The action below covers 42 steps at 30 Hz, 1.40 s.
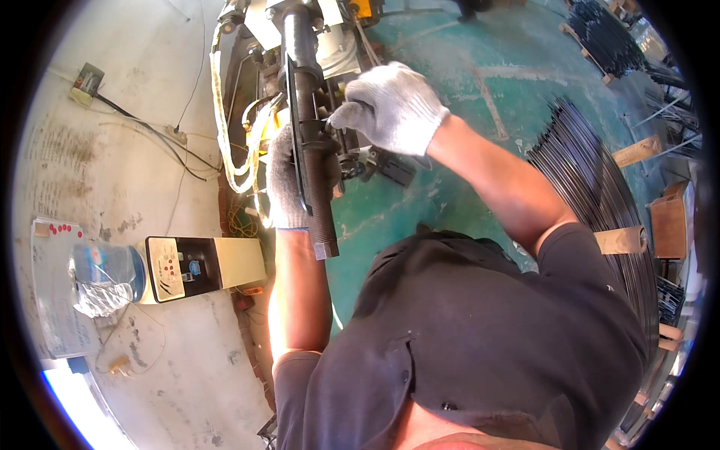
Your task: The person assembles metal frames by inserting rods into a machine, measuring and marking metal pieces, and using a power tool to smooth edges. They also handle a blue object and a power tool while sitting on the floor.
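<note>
A thick dark threaded shaft (pixel 322 217) runs from the machine (pixel 300 37) at the top toward me and ends in a squared tip. Alongside its left flank lies a thin dark flat bar (pixel 296 142). My left hand (pixel 283 184), in a grey-white knit glove, is at the shaft's left side; its fingers are hidden behind the shaft and bar. On the right, my right hand (pixel 396 111), in a white knit glove, has its fingers curled with thumb and forefinger close to the shaft's collar. Whatever sits in that pinch is too small to make out.
Hoses and cables (pixel 232 169) hang at the machine's left. A water dispenser (pixel 202 268) with a blue bottle (pixel 112 274) stands by the left wall. At right, a bundle of long dark rods (pixel 581 161) rests on wooden supports (pixel 622 240) over the green floor (pixel 450 195).
</note>
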{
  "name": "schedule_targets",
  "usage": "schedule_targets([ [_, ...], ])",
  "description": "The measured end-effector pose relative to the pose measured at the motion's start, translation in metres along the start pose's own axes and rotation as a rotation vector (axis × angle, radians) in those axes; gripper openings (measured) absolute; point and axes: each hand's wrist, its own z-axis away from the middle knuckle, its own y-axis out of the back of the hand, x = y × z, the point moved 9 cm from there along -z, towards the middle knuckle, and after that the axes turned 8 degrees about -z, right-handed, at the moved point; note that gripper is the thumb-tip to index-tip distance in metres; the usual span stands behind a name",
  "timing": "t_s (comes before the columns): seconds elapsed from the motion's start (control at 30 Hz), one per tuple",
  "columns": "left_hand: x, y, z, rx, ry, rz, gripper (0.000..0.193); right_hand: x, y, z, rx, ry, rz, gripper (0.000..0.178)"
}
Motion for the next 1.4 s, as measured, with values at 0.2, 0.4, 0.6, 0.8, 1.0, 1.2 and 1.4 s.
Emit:
schedule_targets([
  [0.2, -0.011, -0.007, 0.008, -0.033, 0.267, 0.332, 0.011, -0.011, 0.007, 0.005, 0.057, 0.138, -0.136, 0.036],
  [0.4, -0.008, 0.002, 0.011, 0.012, 0.265, 0.278, 0.015, -0.019, 0.012, -0.006, 0.260, 0.517, -0.316, 0.037],
  [0.6, -0.005, 0.006, 0.014, -0.045, 0.279, 0.216, 0.011, 0.008, 0.042, -0.037, 0.419, 0.352, -0.711, 0.037],
  [0.8, -0.012, 0.007, 0.027, 0.044, 0.287, 0.239, 0.025, 0.101, -0.027, 0.050, 0.443, -0.493, -0.985, 0.031],
  [1.0, -0.177, 0.092, 0.080, 0.091, 0.435, 0.139, 0.026, 0.132, -0.076, 0.174, 0.305, -1.041, -1.101, 0.022],
  [1.2, -0.213, -0.038, 0.126, 0.055, 0.929, 0.087, 0.021, 0.151, -0.078, 0.212, 0.105, -1.176, -1.179, 0.025],
  [1.4, -0.191, -0.176, 0.071, -0.414, 0.563, -0.194, 0.025, 0.185, -0.050, 0.219, 0.122, -1.217, -1.039, 0.031],
])
